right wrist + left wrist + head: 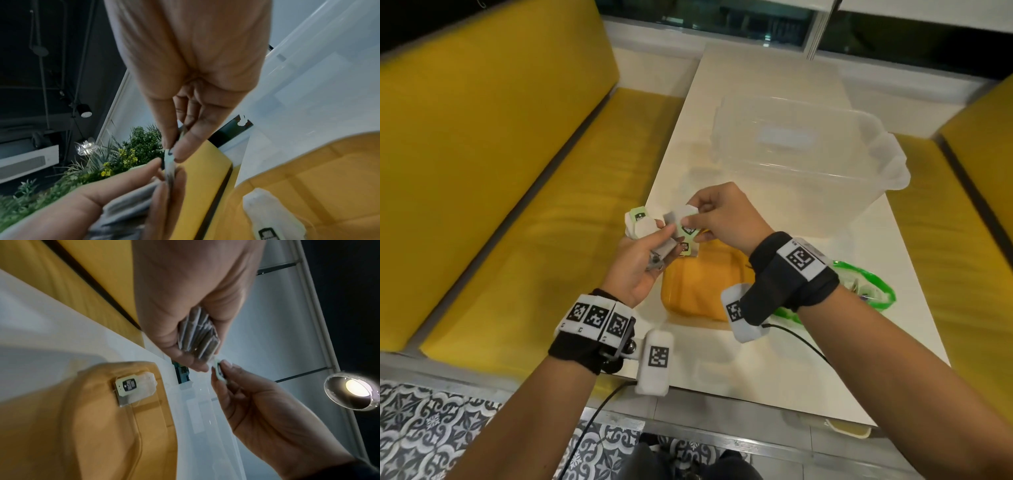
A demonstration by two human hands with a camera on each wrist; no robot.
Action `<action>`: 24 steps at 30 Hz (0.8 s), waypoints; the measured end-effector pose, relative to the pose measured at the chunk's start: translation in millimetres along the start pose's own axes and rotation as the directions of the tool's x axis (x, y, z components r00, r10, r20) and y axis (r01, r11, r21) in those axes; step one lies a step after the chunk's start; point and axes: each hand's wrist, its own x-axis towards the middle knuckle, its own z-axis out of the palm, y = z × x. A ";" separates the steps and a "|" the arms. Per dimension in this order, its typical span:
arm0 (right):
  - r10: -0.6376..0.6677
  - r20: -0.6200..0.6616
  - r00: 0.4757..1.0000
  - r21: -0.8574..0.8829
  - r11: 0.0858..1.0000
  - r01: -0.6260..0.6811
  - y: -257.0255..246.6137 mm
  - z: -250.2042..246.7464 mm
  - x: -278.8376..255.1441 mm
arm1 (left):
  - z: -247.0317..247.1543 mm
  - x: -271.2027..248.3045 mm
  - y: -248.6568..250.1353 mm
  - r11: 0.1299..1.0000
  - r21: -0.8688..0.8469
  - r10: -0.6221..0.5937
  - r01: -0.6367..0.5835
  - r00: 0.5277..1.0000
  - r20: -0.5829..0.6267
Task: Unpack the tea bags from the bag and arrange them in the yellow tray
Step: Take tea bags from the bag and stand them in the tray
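Left hand (635, 265) gripping tea bags (650, 228), right hand (726, 219) pinching one (above yellow tray (698, 291))

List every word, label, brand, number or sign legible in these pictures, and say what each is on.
No text can be read with certainty.
Tea bag tags pinched in the right hand: dark logo, lettering blurred.
Tag on the tea bag lying in the yellow tray: dark logo, unreadable.
Wrist bands: square black-and-white code markers with tiny characters too small to read.
Stack of tea bags in the left hand: tag print unreadable.
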 end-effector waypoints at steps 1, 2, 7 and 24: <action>-0.001 -0.025 1.000 -0.036 0.999 0.000 2.0 0.2 3.6 | -4.3 0.8 1.0 1.000 0.006 0.002 -0.002 1.000 -0.022; -0.013 -0.041 0.999 -0.103 0.995 0.009 3.8 -0.7 7.1 | -9.9 2.0 2.6 1.000 0.008 0.006 -0.005 0.999 -0.051; 0.013 0.153 0.988 -0.580 0.811 0.079 9.2 -6.1 25.1 | -40.8 5.2 12.7 0.998 -0.029 0.043 -0.049 0.981 -0.188; 0.032 0.319 0.947 -0.830 0.492 0.263 33.4 35.1 66.8 | -76.4 11.4 16.7 0.998 -0.042 0.041 -0.052 0.971 -0.237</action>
